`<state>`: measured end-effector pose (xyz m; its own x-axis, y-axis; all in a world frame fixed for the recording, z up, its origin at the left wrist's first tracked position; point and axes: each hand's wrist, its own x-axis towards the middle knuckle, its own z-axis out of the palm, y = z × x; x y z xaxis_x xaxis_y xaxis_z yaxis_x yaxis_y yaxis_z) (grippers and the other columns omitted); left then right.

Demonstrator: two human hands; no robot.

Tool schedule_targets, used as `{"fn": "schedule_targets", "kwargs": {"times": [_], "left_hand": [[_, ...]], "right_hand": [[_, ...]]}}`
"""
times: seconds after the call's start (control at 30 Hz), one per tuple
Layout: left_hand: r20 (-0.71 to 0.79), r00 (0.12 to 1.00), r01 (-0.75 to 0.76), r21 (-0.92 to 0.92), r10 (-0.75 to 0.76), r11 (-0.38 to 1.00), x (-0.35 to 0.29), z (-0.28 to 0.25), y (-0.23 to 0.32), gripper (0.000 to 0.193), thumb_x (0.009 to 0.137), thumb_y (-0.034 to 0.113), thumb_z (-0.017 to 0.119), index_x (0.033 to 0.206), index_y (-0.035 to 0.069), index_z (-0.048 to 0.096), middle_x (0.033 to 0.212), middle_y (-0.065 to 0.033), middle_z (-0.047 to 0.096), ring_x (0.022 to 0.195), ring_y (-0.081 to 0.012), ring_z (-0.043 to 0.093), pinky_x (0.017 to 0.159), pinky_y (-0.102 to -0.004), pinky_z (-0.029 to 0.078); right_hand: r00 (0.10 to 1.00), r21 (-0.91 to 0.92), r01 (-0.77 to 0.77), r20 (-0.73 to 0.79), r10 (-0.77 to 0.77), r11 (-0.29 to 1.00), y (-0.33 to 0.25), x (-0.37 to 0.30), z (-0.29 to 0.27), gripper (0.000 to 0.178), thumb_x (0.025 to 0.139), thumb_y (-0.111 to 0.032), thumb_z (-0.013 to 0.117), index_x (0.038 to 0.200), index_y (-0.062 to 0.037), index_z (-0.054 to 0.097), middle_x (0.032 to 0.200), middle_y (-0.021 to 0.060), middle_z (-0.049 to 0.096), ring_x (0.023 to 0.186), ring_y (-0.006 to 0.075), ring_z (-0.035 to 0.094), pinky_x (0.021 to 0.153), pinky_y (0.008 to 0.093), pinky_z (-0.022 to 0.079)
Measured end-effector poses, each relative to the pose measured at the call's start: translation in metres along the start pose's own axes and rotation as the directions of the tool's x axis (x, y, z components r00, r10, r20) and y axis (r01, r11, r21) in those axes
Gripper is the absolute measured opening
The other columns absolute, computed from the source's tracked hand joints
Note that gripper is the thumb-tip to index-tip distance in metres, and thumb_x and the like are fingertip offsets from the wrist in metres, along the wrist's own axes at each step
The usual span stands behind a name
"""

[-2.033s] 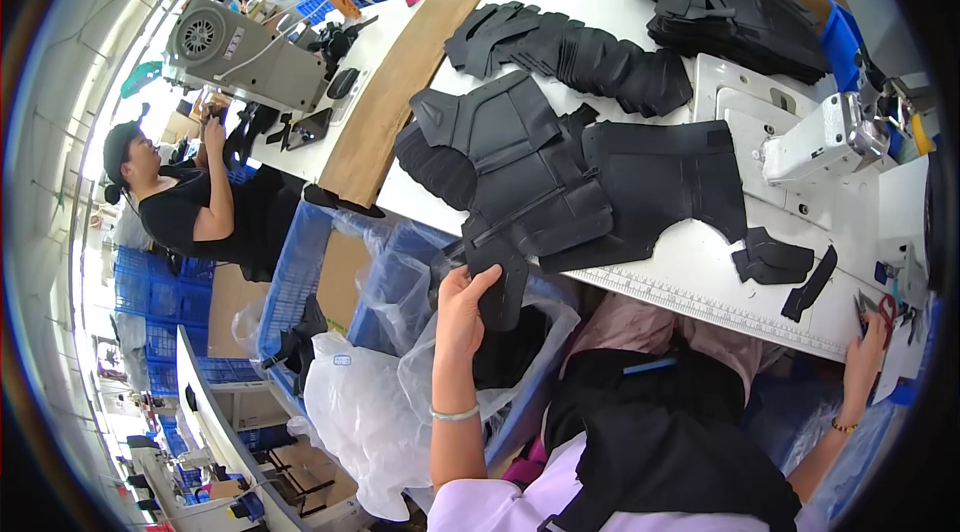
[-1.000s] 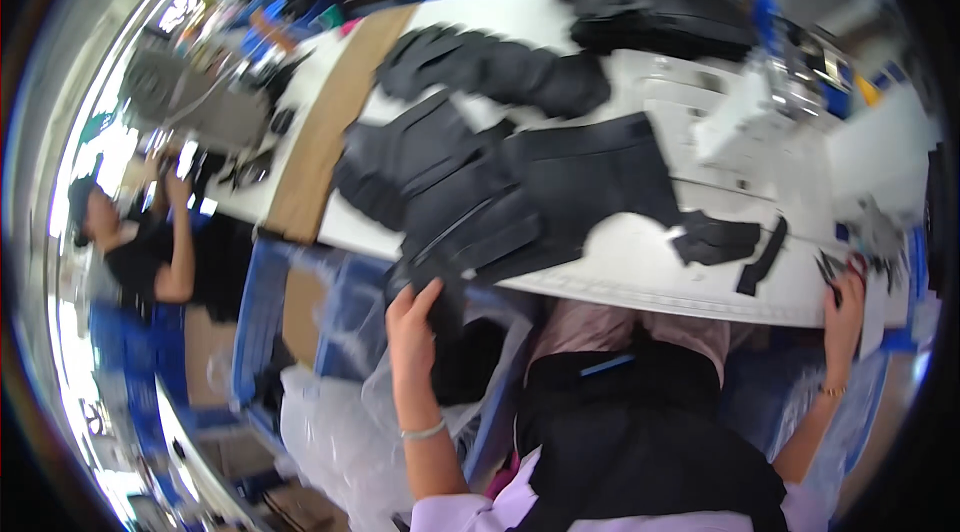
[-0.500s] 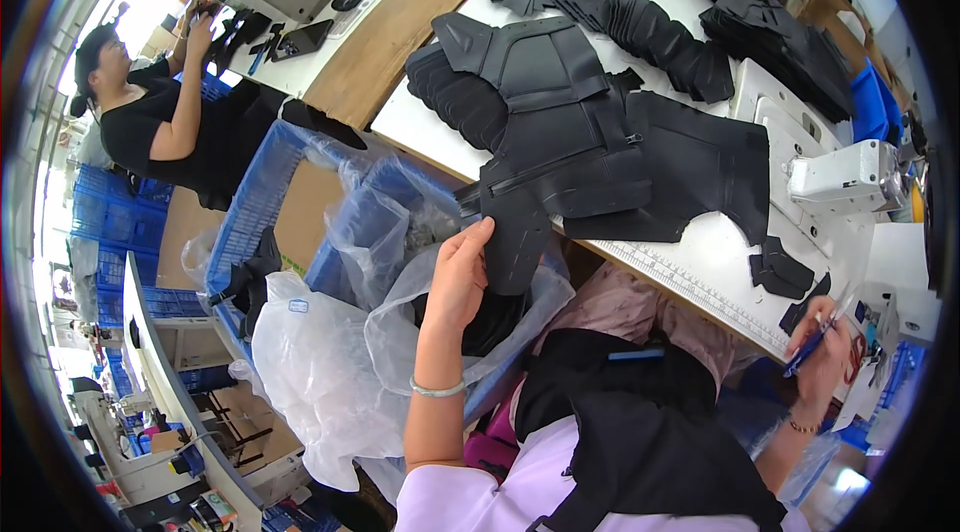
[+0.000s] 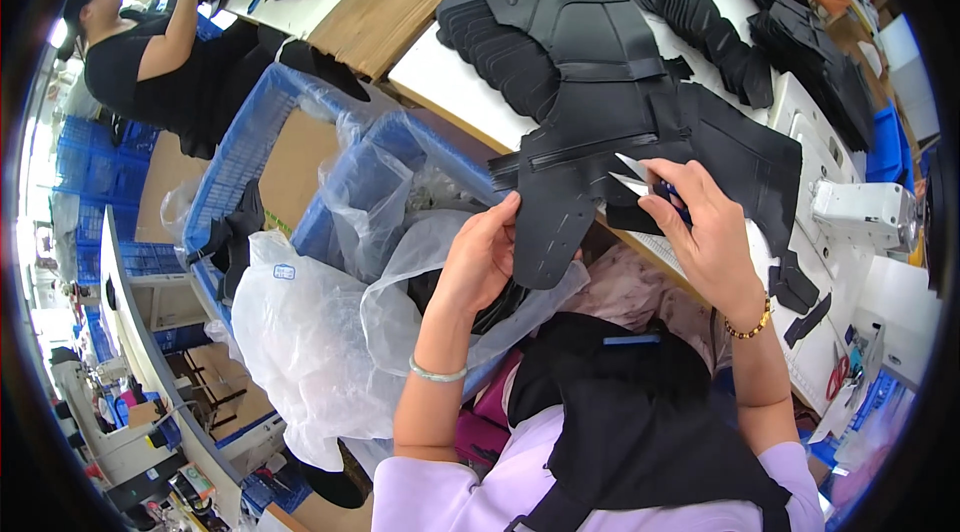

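Blk stitched piece (image 4: 610, 102) lies on wht table (image 4: 428, 72), its lower flap (image 4: 553, 242) hanging over the near edge. L hand (image 4: 480, 260) pinches flap's left edge, fingers narrow; R hand (image 4: 712, 237) grips small snips (image 4: 632, 175), blades apart, nr the flap; can't tell if blades touch the piece.
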<state>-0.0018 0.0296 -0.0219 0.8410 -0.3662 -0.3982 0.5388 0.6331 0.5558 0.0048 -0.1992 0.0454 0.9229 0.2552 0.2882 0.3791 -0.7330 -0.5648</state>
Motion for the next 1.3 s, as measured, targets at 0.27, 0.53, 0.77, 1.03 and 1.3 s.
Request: {"fn": "schedule_targets", "kwargs": {"times": [0.27,0.53,0.77,1.03,1.3], "left_hand": [[0.079,0.991,0.102,0.053,-0.106,0.993,-0.008,-0.019,0.005,0.045,0.097,0.026,0.042,0.109,-0.015,0.053,0.1,-0.0249,0.063,0.085,-0.0367,0.066,0.074,-0.042,0.057],[0.007,0.971,0.218,0.374,-0.238,0.902,-0.043,-0.019,0.028,0.031,0.089,0.013,0.049,0.1,-0.014,0.06,0.095,-0.0268,0.065,0.08,-0.0349,0.068,0.064,-0.0336,0.059],[-0.055,0.971,0.233,0.414,-0.231,0.88,-0.045,-0.018,0.033,0.023,0.085,0.008,0.052,0.094,-0.011,0.061,0.084,-0.0242,0.066,0.074,-0.0288,0.069,0.062,-0.0294,0.058],[-0.12,0.968,0.252,0.527,-0.222,0.812,-0.042,-0.014,0.026,0.019,0.082,0.012,0.052,0.08,-0.004,0.062,0.07,-0.0134,0.066,0.06,-0.0181,0.067,0.052,-0.0207,0.051],[-0.25,0.968,0.142,0.566,0.005,0.812,-0.034,-0.014,-0.002,0.019,0.081,0.015,0.053,0.068,0.002,0.06,0.056,-0.0032,0.057,0.047,-0.0076,0.052,0.045,-0.0176,0.038]], "right_hand": [[0.995,-0.01,-0.071,0.065,0.072,0.997,0.009,0.005,0.01,0.03,0.085,-0.025,0.065,0.105,-0.0045,0.059,0.079,0.0087,0.054,0.064,0.0217,0.057,0.057,0.0302,0.046],[0.99,0.107,-0.134,0.064,0.128,0.985,0.017,0.007,0.013,0.029,0.085,-0.023,0.066,0.103,-0.0028,0.058,0.085,0.0083,0.057,0.067,0.0185,0.054,0.063,0.0276,0.046],[0.989,0.102,-0.136,0.074,0.128,0.986,0.016,0.009,0.015,0.03,0.085,-0.024,0.066,0.103,-0.0017,0.058,0.087,0.0089,0.058,0.07,0.0195,0.056,0.066,0.0277,0.047],[0.989,0.094,-0.137,0.069,0.131,0.986,0.019,0.005,0.012,0.028,0.085,-0.023,0.066,0.103,-0.0025,0.058,0.086,0.0085,0.058,0.068,0.0196,0.057,0.064,0.0278,0.047],[0.995,0.096,-0.082,0.061,0.076,0.992,0.02,0.006,0.01,0.029,0.085,-0.027,0.065,0.103,-0.0054,0.058,0.083,0.0074,0.056,0.066,0.0202,0.058,0.059,0.0296,0.047]]}}
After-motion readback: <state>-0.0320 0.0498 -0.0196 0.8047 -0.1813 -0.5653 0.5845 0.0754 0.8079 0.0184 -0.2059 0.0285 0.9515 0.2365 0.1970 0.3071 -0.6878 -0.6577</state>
